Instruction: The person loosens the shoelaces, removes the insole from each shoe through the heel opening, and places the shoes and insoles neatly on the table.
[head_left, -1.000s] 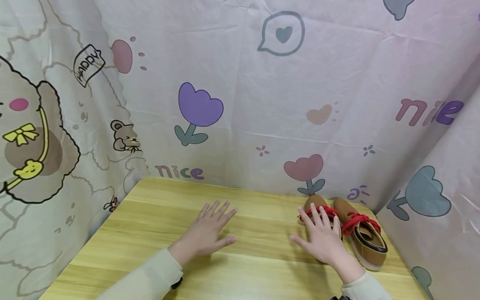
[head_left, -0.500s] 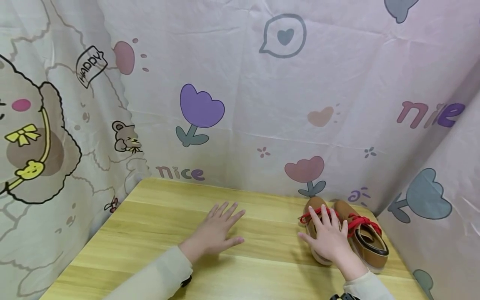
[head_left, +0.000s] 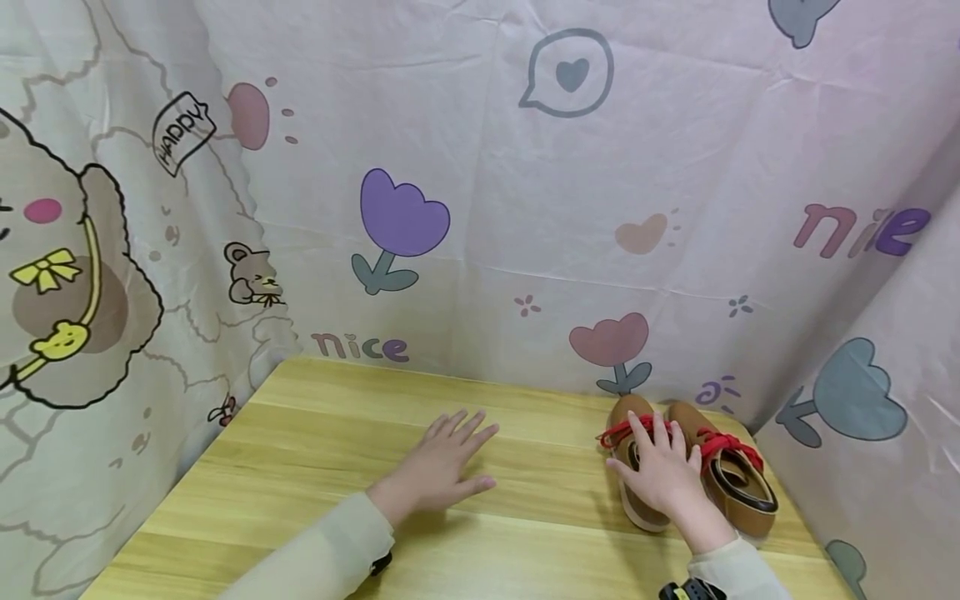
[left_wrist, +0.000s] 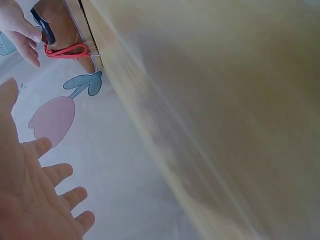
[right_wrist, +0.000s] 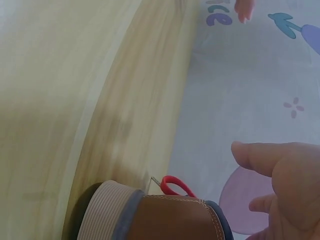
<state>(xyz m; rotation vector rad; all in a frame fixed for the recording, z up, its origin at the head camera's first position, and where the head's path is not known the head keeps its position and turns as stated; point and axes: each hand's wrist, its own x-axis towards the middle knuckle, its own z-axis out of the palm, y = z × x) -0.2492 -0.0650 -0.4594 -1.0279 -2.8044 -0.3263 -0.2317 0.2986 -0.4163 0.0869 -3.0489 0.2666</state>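
Note:
A pair of brown shoes with red laces stands at the far right of the wooden table. In the head view my right hand (head_left: 663,471) hovers over the left shoe (head_left: 628,408) with fingers spread, hiding part of its opening. The right shoe (head_left: 756,518) stands beside it, toe toward the back. My left hand (head_left: 435,467) is held above the middle of the table, palm down, holding nothing. The right wrist view has the brown heel of a shoe (right_wrist: 175,217) below my thumb, with a gap between them.
The light wooden table (head_left: 315,433) runs back to a printed curtain (head_left: 495,208) with flowers and lettering. More curtain hangs at the left and right sides, close to the table edges. A dark band (head_left: 693,590) sits on the right wrist.
Both hands have drifted a little to the right, the left one more, and the right hand has come further over the left shoe. The shoes stay where they were.

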